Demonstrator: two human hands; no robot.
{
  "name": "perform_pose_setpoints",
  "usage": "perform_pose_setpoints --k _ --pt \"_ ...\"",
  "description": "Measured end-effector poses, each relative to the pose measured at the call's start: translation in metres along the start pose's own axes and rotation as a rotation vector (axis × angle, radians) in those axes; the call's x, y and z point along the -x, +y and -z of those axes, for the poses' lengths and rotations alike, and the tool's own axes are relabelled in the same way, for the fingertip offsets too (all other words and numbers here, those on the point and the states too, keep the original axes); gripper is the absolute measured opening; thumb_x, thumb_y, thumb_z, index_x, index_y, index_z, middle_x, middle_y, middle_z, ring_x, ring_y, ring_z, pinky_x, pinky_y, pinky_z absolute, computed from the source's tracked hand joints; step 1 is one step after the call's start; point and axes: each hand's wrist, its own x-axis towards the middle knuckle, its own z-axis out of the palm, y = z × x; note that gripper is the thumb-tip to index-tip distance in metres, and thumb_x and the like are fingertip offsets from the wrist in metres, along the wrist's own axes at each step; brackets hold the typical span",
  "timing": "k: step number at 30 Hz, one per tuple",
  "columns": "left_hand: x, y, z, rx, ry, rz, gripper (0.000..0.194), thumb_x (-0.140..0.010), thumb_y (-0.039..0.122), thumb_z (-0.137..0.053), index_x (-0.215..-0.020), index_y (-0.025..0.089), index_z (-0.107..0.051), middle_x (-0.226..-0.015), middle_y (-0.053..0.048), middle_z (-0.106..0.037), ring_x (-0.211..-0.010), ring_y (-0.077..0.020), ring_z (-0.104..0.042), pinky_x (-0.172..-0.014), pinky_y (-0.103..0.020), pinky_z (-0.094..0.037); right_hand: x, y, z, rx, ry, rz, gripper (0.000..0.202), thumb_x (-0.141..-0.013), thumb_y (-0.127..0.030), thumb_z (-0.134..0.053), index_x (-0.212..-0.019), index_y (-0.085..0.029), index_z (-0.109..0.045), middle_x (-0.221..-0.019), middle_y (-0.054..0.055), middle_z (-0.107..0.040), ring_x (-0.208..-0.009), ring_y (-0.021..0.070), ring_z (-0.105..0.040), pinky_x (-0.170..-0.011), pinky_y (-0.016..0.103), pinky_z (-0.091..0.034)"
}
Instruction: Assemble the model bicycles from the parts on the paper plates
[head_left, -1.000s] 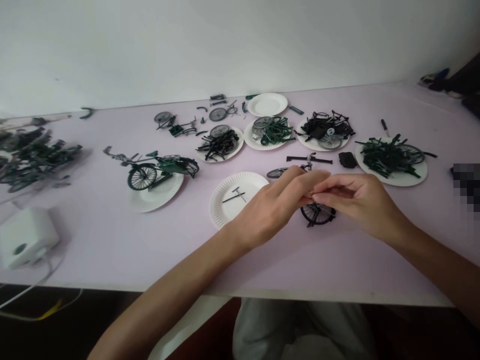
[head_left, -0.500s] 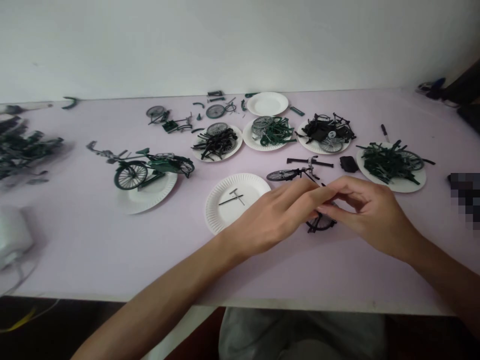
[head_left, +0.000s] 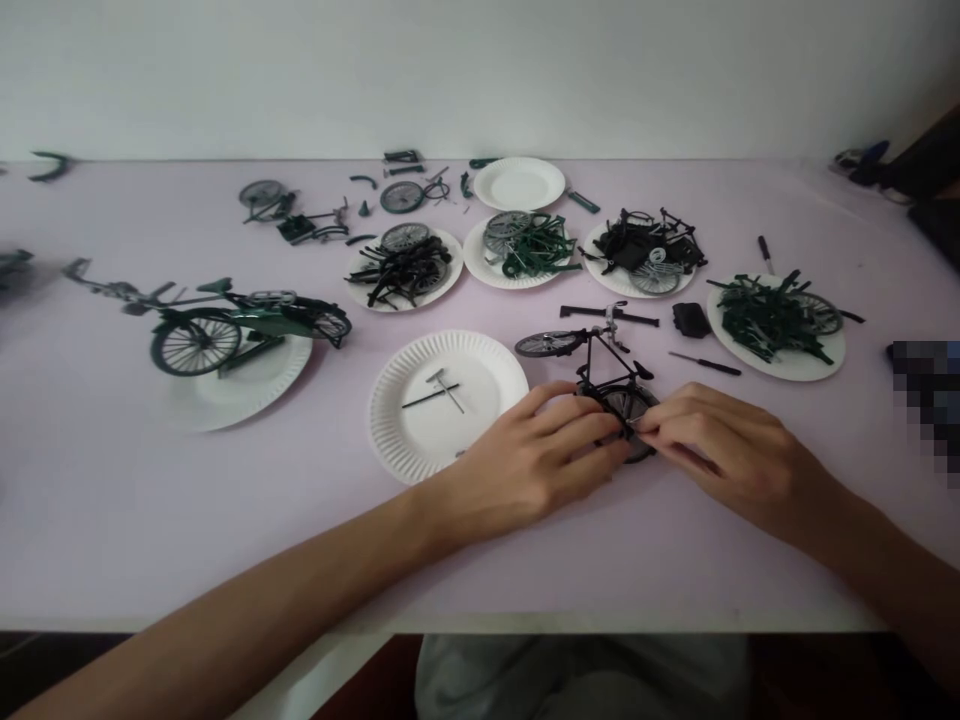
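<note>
In the head view, the hands had moved apart since the earlier frame: their fingertips had met over the rear of the black toy bicycle (head_left: 619, 381), and now each hand was on its own side of the rear wheel (head_left: 640, 445), with more of the bicycle showing. The bicycle lay on the table (head_left: 300, 530), in front of the person and right of the near white plate (head_left: 397, 440). Its long axis ran aslant, from the front wheel (head_left: 551, 344) at the far left to the rear wheel at the near right, with the handlebar (head_left: 613, 318) at the far side and the seat (head_left: 643, 370) just beyond the right fingers. The left hand (head_left: 529, 475) reached in from the left, its fingers slightly spread and curled over the rear part; whether they gripped it, I could not tell. The right hand (head_left: 739, 450) came from the right, thumb and fingers drawn narrow near the wheel's middle. A thin pale bit showed at their tips, but whether it was pinched was too small to tell. Neither hand was clearly nearer, though the left covered more. A screwdriver (head_left: 705, 362) lay beyond the right hand, near a black box (head_left: 690, 320), and the green toy bicycle (head_left: 262, 315) stood well apart to the left.
</note>
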Motion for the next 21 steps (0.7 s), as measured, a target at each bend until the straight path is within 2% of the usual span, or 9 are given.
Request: perform_pose_setpoints --k 6,13,18,21 --pt "-0.001 0.0 0.004 0.02 0.004 0.003 0.024 -0.102 0.013 -0.06 -0.125 0.009 -0.067 -0.121 -0.012 -0.077 -0.116 -0.027 -0.071 -0.1 -0.044 -0.059 0.004 -0.003 0.0 0.097 -0.011 0.058 0.02 -0.096 -0.005 -0.058 -0.1 -0.024 -0.065 -0.1 0.008 -0.075 -0.091 0.0234 -0.071 -0.086 0.04 -0.061" --pt "-0.003 0.003 0.007 0.032 -0.037 0.047 0.023 -0.107 0.014 -0.051 -0.122 0.01 -0.067 -0.121 -0.013 -0.076 -0.117 -0.026 -0.07 -0.094 -0.041 -0.061 -0.005 -0.014 0.003 0.367 -0.033 0.215 0.026 -0.098 -0.001 -0.054 -0.087 -0.022 -0.066 -0.089 0.007 -0.075 -0.091 0.0226 -0.069 -0.08 0.036 -0.062" --pt "-0.002 0.003 0.008 0.081 -0.053 0.07 0.024 -0.105 0.012 -0.053 -0.124 0.007 -0.067 -0.122 -0.013 -0.075 -0.119 -0.0273 -0.069 -0.093 -0.041 -0.062 -0.005 -0.018 0.001 0.455 -0.023 0.303 0.017 -0.094 0.001 -0.059 -0.087 -0.011 -0.068 -0.09 0.016 -0.076 -0.088 0.0271 -0.068 -0.075 0.042 -0.062" --pt "-0.001 0.003 0.009 0.094 -0.068 0.082 0.024 -0.105 0.013 -0.054 -0.124 0.008 -0.068 -0.124 -0.012 -0.074 -0.121 -0.0275 -0.068 -0.095 -0.041 -0.062 -0.005 -0.019 0.0 0.487 -0.018 0.339 0.015 -0.092 0.002 -0.062 -0.085 -0.009 -0.069 -0.09 0.018 -0.076 -0.086 0.0276 -0.068 -0.073 0.042 -0.062"
